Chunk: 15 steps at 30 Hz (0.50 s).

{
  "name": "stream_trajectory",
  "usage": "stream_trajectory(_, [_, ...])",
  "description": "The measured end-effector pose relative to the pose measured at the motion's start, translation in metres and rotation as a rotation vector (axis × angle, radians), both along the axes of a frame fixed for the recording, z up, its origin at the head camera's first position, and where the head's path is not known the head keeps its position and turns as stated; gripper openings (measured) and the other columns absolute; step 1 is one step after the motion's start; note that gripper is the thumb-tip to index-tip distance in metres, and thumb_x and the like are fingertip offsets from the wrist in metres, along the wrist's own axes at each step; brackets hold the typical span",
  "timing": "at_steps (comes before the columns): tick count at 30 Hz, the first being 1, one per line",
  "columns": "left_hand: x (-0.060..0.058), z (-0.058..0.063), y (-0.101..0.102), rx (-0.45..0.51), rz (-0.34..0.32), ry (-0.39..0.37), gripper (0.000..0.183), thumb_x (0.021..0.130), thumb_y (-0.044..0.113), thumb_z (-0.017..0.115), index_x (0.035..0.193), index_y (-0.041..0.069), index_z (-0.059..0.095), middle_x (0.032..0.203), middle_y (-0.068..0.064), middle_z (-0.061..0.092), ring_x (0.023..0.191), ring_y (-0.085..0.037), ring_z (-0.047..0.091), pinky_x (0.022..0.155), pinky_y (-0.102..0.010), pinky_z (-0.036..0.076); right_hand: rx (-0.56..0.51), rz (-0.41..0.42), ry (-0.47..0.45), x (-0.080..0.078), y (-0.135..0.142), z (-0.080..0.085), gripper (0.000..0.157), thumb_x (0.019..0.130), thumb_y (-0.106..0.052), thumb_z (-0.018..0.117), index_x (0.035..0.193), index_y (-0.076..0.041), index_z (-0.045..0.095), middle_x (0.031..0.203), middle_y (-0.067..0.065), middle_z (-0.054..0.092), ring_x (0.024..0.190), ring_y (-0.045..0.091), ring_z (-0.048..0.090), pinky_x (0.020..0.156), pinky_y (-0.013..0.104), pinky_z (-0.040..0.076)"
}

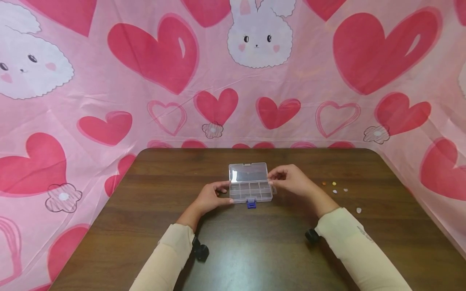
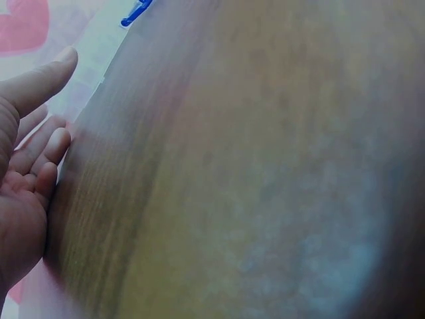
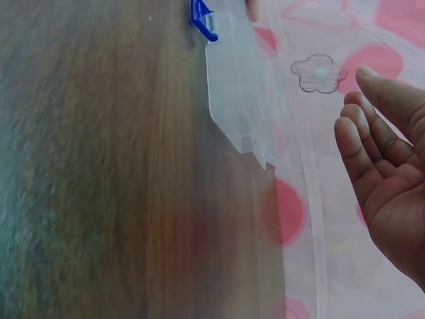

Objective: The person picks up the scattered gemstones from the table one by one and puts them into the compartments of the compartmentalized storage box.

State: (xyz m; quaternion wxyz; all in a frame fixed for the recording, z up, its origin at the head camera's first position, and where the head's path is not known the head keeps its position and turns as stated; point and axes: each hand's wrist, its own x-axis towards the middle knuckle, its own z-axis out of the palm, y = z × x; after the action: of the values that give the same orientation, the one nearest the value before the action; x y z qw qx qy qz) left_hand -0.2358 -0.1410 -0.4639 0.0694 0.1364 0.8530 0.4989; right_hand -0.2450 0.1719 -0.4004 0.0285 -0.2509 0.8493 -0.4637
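A clear plastic compartment box (image 1: 251,192) with a blue latch (image 1: 251,203) lies on the table, its clear lid (image 1: 249,173) raised at the back. At the box's left side is my left hand (image 1: 210,198), its thumb at the front corner and its fingers by the left edge. The left wrist view shows this hand (image 2: 26,166) with a straight thumb and loosely bent fingers. My right hand (image 1: 291,178) is by the lid's right edge, fingertips close to it. In the right wrist view the right hand (image 3: 392,153) appears apart from the box, fingers loosely bent.
Small stone-like pieces lie to the right of my right hand: an orange one (image 1: 324,183), a yellow one (image 1: 334,183) and several pale ones, with one pale piece (image 1: 359,210) nearer me. Behind the brown wooden table (image 1: 251,250) hangs a pink heart-patterned cloth (image 1: 309,76).
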Motion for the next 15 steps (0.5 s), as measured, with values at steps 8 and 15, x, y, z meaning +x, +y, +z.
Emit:
stream_trajectory(8, [-0.001, -0.001, 0.0, 0.0, -0.001, -0.002, 0.061, 0.072, 0.021, 0.089, 0.128, 0.012, 0.065, 0.11, 0.0, 0.067, 0.099, -0.017, 0.058, 0.088, -0.037, 0.044, -0.026, 0.009, -0.015, -0.004, -0.009, 0.002, 0.019, 0.084, -0.008, 0.077, 0.1, 0.001, 0.074, 0.084, 0.004, 0.068, 0.077, 0.023, 0.057, 0.066, 0.026, 0.05])
stream_trajectory(15, [-0.001, -0.003, 0.0, 0.013, -0.008, 0.018, 0.061, 0.072, 0.019, 0.088, 0.127, 0.009, 0.065, 0.111, -0.003, 0.067, 0.099, -0.019, 0.059, 0.087, -0.038, 0.044, -0.019, 0.037, -0.003, -0.009, -0.017, 0.003, 0.016, 0.084, -0.004, 0.076, 0.098, 0.001, 0.074, 0.084, 0.007, 0.069, 0.073, 0.02, 0.055, 0.064, 0.025, 0.048])
